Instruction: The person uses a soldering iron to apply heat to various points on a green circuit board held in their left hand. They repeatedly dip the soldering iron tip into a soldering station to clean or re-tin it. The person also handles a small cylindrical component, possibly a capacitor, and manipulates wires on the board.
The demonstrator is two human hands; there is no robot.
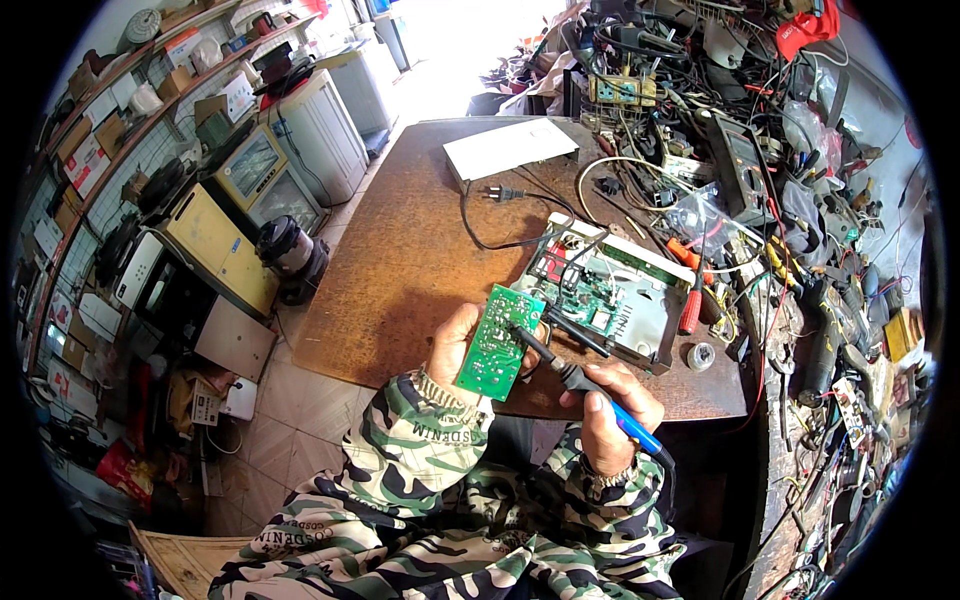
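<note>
My left hand point(452, 345) is closed around a green circuit board point(492, 350), tilted up over the table's near edge with its solder side showing. In my right hand point(615, 415) is a soldering iron point(640, 432) with a blue and black handle, gripped like a pen. Its dark tip end lies over the board's face; whether it touches a joint cannot be made out. Just beyond the board sits an opened metal device casing point(645, 320) with more green circuitry and wires inside. A thin black rod-shaped piece point(578, 331) lies at its near side.
A white metal cover point(510, 150) and a black power plug point(505, 193) with its cord lie on the brown wooden table point(400, 240). Right of the casing are a red-handled screwdriver point(690, 312) and a small round container point(700, 356). Tangled cables and tools crowd the right side.
</note>
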